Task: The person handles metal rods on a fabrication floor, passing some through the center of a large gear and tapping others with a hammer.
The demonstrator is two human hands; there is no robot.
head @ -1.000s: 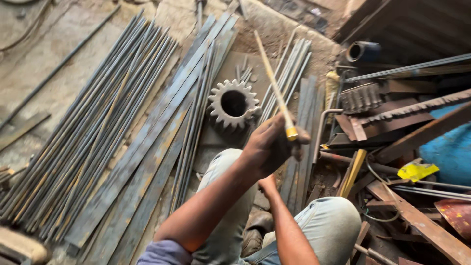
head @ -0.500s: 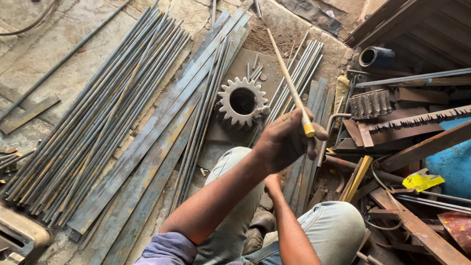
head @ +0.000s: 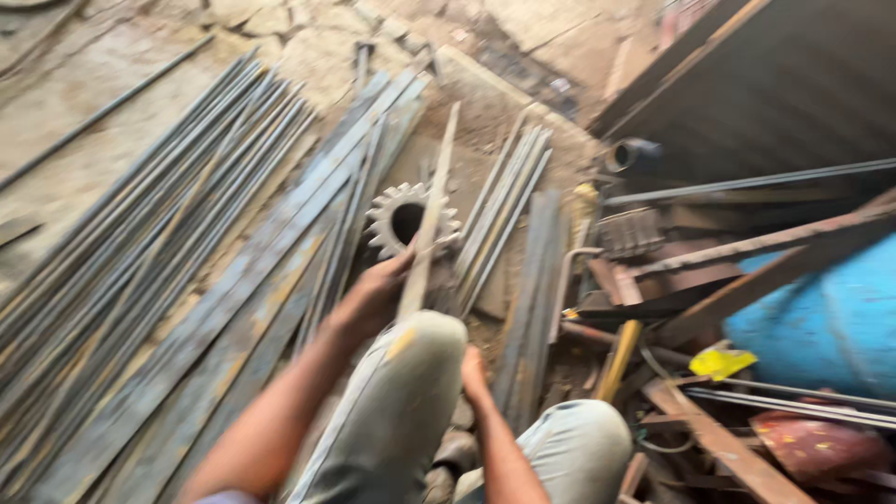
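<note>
The view is blurred by motion. My left hand (head: pixel 373 297) is closed around the lower part of a long thin flat bar (head: pixel 431 210). The bar slants up and away over a toothed steel gear (head: pixel 403 220) lying on the floor. Its near end, with a yellow mark, rests against my left knee (head: pixel 411 373). My right hand (head: pixel 474 370) sits low between my knees, partly hidden behind the left one. I cannot make out its fingers or whether it holds anything.
Long steel rods and flat strips (head: pixel 177 280) lie fanned across the dusty floor at left, with more strips (head: pixel 518 252) right of the gear. Rusty angle iron (head: pixel 747 252), a toothed rack (head: pixel 633 231), a yellow-handled tool (head: pixel 618 359), a yellow scrap (head: pixel 721 361) and a blue drum (head: pixel 821 317) crowd the right.
The bar has swung down and left, from raised at the right of the gear to lying across it. My right hand has dropped away from the bar to between my knees.
</note>
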